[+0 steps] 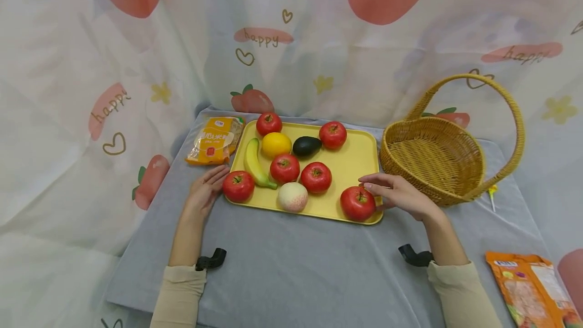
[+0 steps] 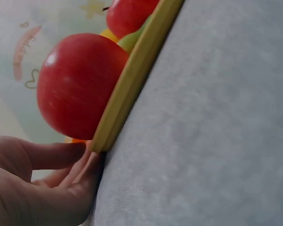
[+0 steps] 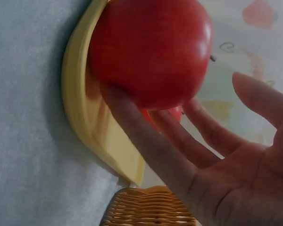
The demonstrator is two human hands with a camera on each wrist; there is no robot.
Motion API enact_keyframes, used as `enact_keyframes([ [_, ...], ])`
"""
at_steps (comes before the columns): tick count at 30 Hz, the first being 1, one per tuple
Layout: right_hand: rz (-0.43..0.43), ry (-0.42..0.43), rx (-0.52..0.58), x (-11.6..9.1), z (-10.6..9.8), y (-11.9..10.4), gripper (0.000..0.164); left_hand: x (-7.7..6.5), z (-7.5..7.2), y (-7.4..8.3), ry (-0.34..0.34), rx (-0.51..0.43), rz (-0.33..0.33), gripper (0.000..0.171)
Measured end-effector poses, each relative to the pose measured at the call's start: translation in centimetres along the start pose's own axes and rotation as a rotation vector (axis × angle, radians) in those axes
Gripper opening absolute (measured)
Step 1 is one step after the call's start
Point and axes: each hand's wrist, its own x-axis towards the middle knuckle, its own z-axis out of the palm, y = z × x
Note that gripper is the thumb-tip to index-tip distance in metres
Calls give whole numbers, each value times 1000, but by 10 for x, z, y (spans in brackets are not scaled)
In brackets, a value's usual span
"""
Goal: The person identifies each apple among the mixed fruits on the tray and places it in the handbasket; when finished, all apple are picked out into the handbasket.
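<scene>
A yellow tray (image 1: 350,166) bears several red apples, a banana (image 1: 255,163), a yellow lemon-like fruit (image 1: 276,145), a dark avocado (image 1: 306,146) and a pale peach (image 1: 293,197). At the tray's left edge is my left hand (image 1: 207,190), its fingertips against the rim beside the front-left apple (image 1: 239,186); the left wrist view shows the thumb (image 2: 56,154) just below that apple. My right hand (image 1: 403,196) reaches over the front-right corner. Its extended fingers touch the side of the front-right apple (image 3: 153,52), while the thumb (image 3: 259,96) stands apart from it.
Right of the tray stands a wicker basket (image 1: 437,151) with a tall handle. An orange food packet (image 1: 216,140) lies at the back left, another orange packet (image 1: 530,287) at the front right. A small yellow item on a white stick (image 1: 493,194) lies beside the basket.
</scene>
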Motion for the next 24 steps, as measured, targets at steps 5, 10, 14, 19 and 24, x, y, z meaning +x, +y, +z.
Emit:
enact_keyframes([
  [5,-2,-65,30,5,-2,7,55,7,1,-6,-26,32,57,65],
  [10,-6,-130,66,11,0,15,53,10,-1,-6,-41,23,70,65],
  [14,9,-132,103,17,2,21,52,8,-6,-5,-40,10,51,64],
  [19,27,-122,133,18,4,23,51,3,-10,-6,-55,26,38,64],
  [24,22,-113,135,16,5,23,50,4,-11,-9,-53,32,22,65],
])
